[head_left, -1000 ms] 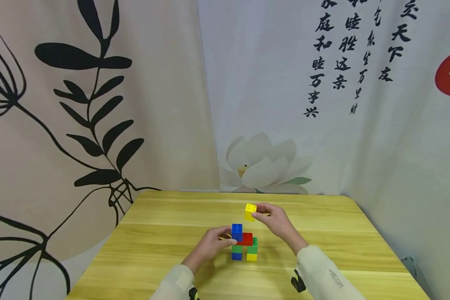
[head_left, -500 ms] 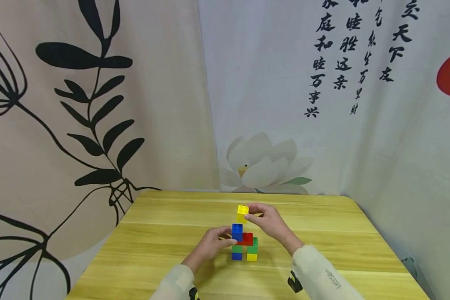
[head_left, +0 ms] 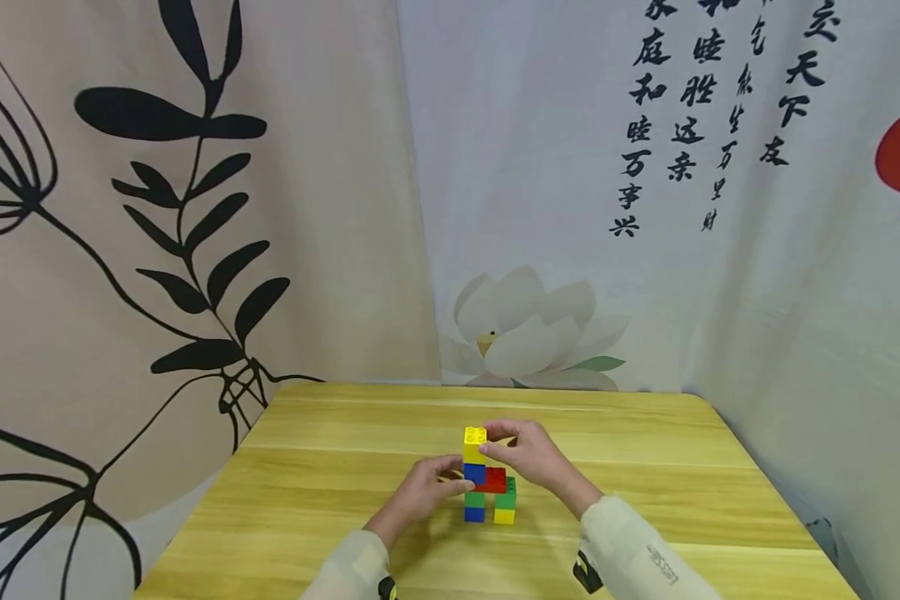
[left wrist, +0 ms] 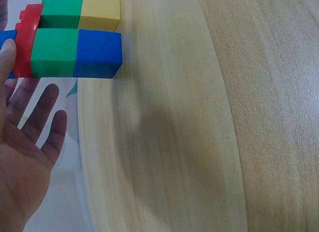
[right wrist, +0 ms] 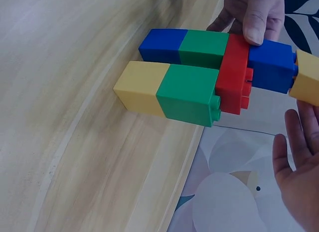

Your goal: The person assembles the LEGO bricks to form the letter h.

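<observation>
A small structure of toy building bricks stands on the wooden table. Its left leg is a green brick (head_left: 475, 500) on a blue one (left wrist: 98, 54); its right leg is a green brick (right wrist: 187, 95) on a yellow one (right wrist: 142, 87). Across both lies a red brick (head_left: 497, 480), with an upper blue brick (right wrist: 271, 65) on its left end. My left hand (head_left: 420, 490) grips the structure around the upper blue and red bricks. My right hand (head_left: 532, 454) pinches another yellow brick (head_left: 474, 446) atop the upper blue one. Studs show between these two in the right wrist view.
The wooden table (head_left: 330, 442) extends around the structure on all sides. Behind its far edge hangs a curtain (head_left: 525, 208) with printed plants, a lotus and writing.
My right hand has carried the yellow brick leftward, then down onto the upper blue brick. My left hand has stayed in place on the structure.
</observation>
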A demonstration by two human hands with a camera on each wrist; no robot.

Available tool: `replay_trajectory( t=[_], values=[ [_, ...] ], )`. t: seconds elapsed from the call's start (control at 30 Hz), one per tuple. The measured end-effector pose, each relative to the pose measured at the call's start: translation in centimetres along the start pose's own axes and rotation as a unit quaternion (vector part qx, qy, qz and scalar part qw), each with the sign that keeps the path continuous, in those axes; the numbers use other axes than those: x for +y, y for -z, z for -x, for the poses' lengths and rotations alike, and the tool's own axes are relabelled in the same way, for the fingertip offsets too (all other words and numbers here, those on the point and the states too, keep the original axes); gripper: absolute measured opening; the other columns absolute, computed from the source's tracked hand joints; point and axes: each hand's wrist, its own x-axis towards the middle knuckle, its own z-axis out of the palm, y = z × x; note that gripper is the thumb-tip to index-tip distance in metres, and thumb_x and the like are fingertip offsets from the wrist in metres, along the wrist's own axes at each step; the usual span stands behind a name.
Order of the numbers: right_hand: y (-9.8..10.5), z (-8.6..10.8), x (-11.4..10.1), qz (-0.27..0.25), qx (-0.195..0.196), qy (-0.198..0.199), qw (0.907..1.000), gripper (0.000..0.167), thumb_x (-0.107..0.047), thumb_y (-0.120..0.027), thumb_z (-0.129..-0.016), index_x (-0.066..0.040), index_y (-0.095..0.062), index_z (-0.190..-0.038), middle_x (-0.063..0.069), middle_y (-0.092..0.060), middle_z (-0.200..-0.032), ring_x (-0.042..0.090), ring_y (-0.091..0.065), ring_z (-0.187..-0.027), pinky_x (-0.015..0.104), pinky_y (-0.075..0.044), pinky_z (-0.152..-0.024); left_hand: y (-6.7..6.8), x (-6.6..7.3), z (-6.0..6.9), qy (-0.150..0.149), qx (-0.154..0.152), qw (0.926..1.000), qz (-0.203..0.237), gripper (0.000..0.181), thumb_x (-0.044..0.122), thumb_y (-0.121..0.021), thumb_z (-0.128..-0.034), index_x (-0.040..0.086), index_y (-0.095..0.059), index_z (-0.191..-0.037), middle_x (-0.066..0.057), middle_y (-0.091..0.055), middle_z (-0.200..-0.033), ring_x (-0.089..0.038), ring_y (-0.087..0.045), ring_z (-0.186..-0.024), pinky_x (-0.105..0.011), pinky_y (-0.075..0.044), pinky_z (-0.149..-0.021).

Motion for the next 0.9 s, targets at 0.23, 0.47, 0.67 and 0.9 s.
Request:
replay_trajectory(
  t=[0.23,0.47,0.67,0.9],
  values=[
    [-0.27,0.03,0.07,0.018,-0.004,0.003,0.9998,0.039,-0.032,-0.072,-0.092,-0.007,-0.068,-0.122,0.001,-0.069,-0.108,0.022,-0.061,-0.097,0.034,-0.051,-0.082,-0.02,-0.09,0.17,-0.011,-0.002,0.9999,0.000,0.035,0.033,-0.071,-0.0928,0.018,-0.069,-0.124,0.004,-0.070,-0.110,-0.021,-0.061,-0.102,-0.042,-0.053,-0.086],
    [-0.24,-0.02,-0.05,0.035,-0.001,-0.005,0.9994,0.040,-0.034,-0.074,-0.090,-0.010,-0.070,-0.121,0.001,-0.068,-0.109,0.023,-0.059,-0.096,0.037,-0.051,-0.083,-0.04,-0.35,0.14,-0.010,-0.002,0.9999,0.004,0.035,0.034,-0.071,-0.0924,0.019,-0.069,-0.123,0.005,-0.069,-0.108,-0.021,-0.060,-0.102,-0.043,-0.053,-0.086],
    [-0.26,0.07,-0.07,0.052,-0.005,0.000,0.9986,0.038,-0.034,-0.076,-0.089,-0.012,-0.071,-0.120,0.000,-0.069,-0.109,0.021,-0.060,-0.097,0.043,-0.051,-0.086,-0.09,-0.48,0.18,-0.007,-0.001,1.0000,0.004,0.036,0.034,-0.071,-0.0926,0.019,-0.068,-0.125,0.005,-0.069,-0.109,-0.021,-0.060,-0.102,-0.042,-0.053,-0.085],
    [-0.26,0.08,0.03,0.065,-0.005,0.017,0.9977,0.038,-0.033,-0.075,-0.089,-0.012,-0.071,-0.121,-0.001,-0.070,-0.108,0.018,-0.061,-0.099,0.045,-0.048,-0.090,0.07,-0.33,0.06,-0.002,0.002,1.0000,0.006,0.037,0.034,-0.072,-0.0924,0.019,-0.068,-0.126,0.004,-0.069,-0.110,-0.021,-0.060,-0.102,-0.043,-0.053,-0.085]
  ],
)
